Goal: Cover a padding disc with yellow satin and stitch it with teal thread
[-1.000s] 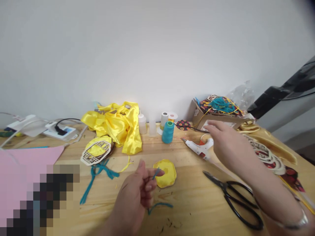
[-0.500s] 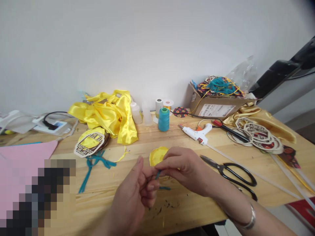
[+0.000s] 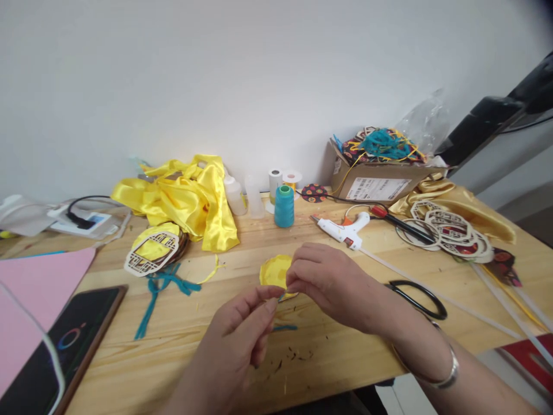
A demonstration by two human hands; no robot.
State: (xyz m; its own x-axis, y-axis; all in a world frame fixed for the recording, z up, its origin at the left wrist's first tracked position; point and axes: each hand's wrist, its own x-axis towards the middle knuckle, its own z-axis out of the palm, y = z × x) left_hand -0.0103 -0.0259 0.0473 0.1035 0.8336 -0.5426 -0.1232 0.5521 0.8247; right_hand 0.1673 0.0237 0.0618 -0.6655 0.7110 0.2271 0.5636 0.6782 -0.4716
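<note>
My left hand (image 3: 244, 328) is closed in a pinch, thumb against index finger, over the front middle of the table. My right hand (image 3: 322, 285) pinches right beside it, the fingertips of both hands almost touching. A small bit of teal cord (image 3: 282, 298) shows at the fingertips; most of it is hidden. Just behind the hands lies a round yellow satin piece (image 3: 273, 271), partly covered by my right hand. Another short teal cord (image 3: 285, 327) lies on the wood below. Black-handled scissors (image 3: 421, 297) are partly hidden behind my right forearm.
Behind stand a teal thread spool (image 3: 284, 207) and a white glue gun (image 3: 345, 229). Yellow satin cloth (image 3: 185, 196) and patterned wooden frames (image 3: 152, 253) lie left, near a phone (image 3: 69, 346). At right are a filled cardboard box (image 3: 380, 184) and more frames (image 3: 453, 230).
My left hand has turned, its thumb and index finger now pinched toward the right fingertips. Less teal cord shows. My right hand has risen slightly, and the view has shifted a little.
</note>
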